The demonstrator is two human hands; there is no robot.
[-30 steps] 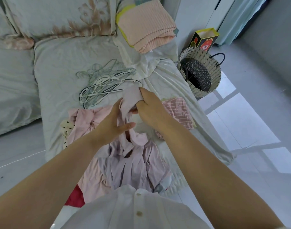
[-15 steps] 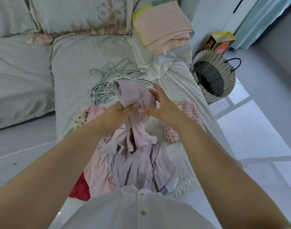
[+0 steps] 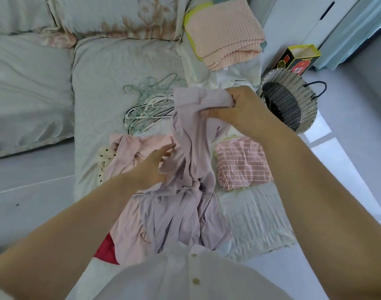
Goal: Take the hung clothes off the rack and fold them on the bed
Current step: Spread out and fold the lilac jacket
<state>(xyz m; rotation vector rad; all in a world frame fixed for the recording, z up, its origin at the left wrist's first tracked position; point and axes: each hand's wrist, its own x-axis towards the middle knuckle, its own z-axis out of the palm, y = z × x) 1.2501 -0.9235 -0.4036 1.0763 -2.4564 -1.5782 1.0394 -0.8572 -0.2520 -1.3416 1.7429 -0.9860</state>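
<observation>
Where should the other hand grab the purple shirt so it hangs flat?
Probably the purple shirt's free top corner, coming from the left. The right hand grips the other end of that edge, and the rest droops crumpled onto the bed. The left hand is open lower down, beside the shirt's middle.

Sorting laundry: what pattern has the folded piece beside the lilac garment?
Folded piece: pink, white stripes; head view.

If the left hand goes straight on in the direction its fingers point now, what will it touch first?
Most likely the lilac garment that hangs from the right hand; the left hand points straight at it, though depth is unclear.
</observation>
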